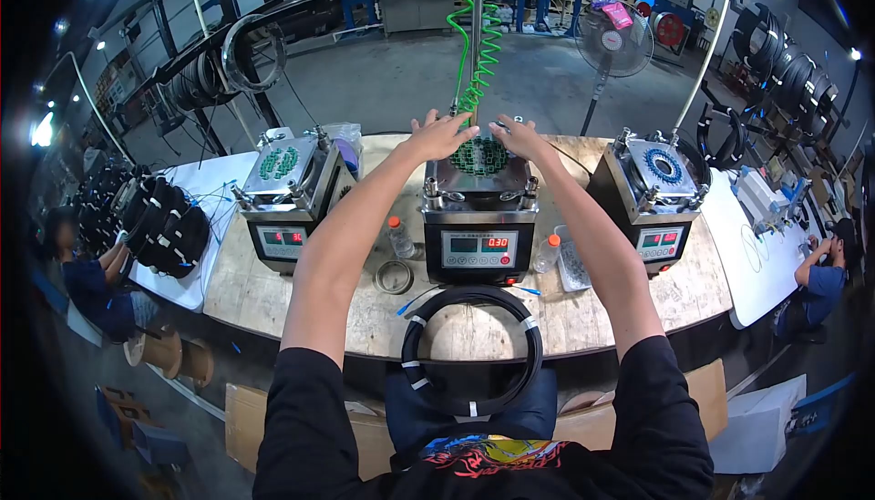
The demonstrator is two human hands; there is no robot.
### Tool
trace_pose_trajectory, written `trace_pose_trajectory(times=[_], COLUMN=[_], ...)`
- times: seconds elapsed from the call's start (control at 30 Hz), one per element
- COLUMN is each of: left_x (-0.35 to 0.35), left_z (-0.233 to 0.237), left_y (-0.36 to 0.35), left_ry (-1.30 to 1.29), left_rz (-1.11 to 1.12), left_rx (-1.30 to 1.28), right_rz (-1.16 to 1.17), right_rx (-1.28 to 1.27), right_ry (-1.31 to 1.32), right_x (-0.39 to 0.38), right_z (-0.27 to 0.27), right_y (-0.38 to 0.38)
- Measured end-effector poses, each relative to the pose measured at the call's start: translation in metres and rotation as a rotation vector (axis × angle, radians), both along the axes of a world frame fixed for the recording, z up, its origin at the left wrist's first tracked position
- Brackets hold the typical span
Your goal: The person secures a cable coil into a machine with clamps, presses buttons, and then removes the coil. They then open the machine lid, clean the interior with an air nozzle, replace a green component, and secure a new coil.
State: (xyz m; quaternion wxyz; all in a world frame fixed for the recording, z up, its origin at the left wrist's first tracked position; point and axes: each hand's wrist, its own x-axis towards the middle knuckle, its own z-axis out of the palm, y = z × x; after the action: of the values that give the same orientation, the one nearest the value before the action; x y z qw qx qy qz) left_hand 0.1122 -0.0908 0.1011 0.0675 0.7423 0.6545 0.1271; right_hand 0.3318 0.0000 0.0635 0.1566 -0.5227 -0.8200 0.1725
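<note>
Both my arms reach over the middle bench machine (480,249), which has a metal top and a front panel with lit red digits. A ring of small green pieces (479,157) sits on its top plate. My left hand (441,135) is at the far left corner of that plate, fingers apart. At the far right corner, my right hand (521,139) also has its fingers spread. Nothing shows in either hand; whether the fingertips touch the rear clamps is hidden. A coiled black cable (472,350) with white ties lies at the bench's front edge, partly over my lap.
Similar machines stand to the left (290,192) and right (649,192). Orange-capped bottles (401,237), a round dish (394,277) and a clear tray (572,268) sit between them. A green coiled hose (474,72) hangs behind. Other people sit at both sides.
</note>
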Motion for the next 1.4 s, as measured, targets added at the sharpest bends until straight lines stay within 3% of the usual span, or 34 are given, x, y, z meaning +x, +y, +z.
trace_pose_trajectory(times=[0.1,0.2,0.4,0.57,0.6,0.73,0.8,0.9,0.97,1.03,1.1,1.17,1.27,1.4], left_x=[-0.002,-0.004,-0.017,-0.040,-0.045,-0.053,-0.056,-0.054,-0.045,-0.033,-0.010,0.011,0.014,0.008], left_z=[-0.002,0.004,-0.014,-0.036,-0.043,-0.077,-0.104,-0.159,-0.200,-0.233,-0.237,-0.234,-0.249,-0.256], left_y=[0.003,-0.004,-0.007,-0.030,-0.042,-0.125,-0.177,-0.262,-0.311,-0.341,-0.355,-0.358,-0.345,-0.344], left_ry=[-0.061,-0.083,-0.115,-0.341,-0.403,-0.580,-0.544,-0.518,-0.454,-0.305,-0.274,-0.201,-0.189,-0.232], left_rz=[-0.018,0.004,-0.073,-0.269,-0.260,-0.155,-0.004,0.159,0.281,0.318,0.317,0.362,0.342,0.281], left_rx=[0.015,0.002,0.004,0.240,0.288,0.446,0.405,0.124,-0.092,-0.277,-0.376,-0.255,-0.155,-0.157], right_rz=[0.032,-0.023,0.107,0.265,0.234,0.160,-0.060,0.042,0.022,0.004,0.016,-0.059,-0.096,-0.040], right_rx=[0.033,-0.138,0.011,0.005,0.130,0.217,0.124,-0.046,-0.240,-0.422,-0.330,-0.141,0.088,-0.079], right_ry=[0.048,0.177,0.276,0.436,0.565,0.850,0.716,0.644,0.342,0.262,0.228,0.084,0.085,0.078], right_x=[-0.002,0.004,0.011,0.044,0.051,0.087,0.113,0.155,0.175,0.174,0.160,0.142,0.135,0.141], right_z=[-0.013,-0.007,-0.039,-0.023,-0.028,-0.055,-0.068,-0.113,-0.174,-0.201,-0.247,-0.248,-0.261,-0.225], right_y=[0.016,0.018,0.042,-0.012,-0.028,-0.082,-0.129,-0.198,-0.226,-0.265,-0.286,-0.301,-0.310,-0.321])
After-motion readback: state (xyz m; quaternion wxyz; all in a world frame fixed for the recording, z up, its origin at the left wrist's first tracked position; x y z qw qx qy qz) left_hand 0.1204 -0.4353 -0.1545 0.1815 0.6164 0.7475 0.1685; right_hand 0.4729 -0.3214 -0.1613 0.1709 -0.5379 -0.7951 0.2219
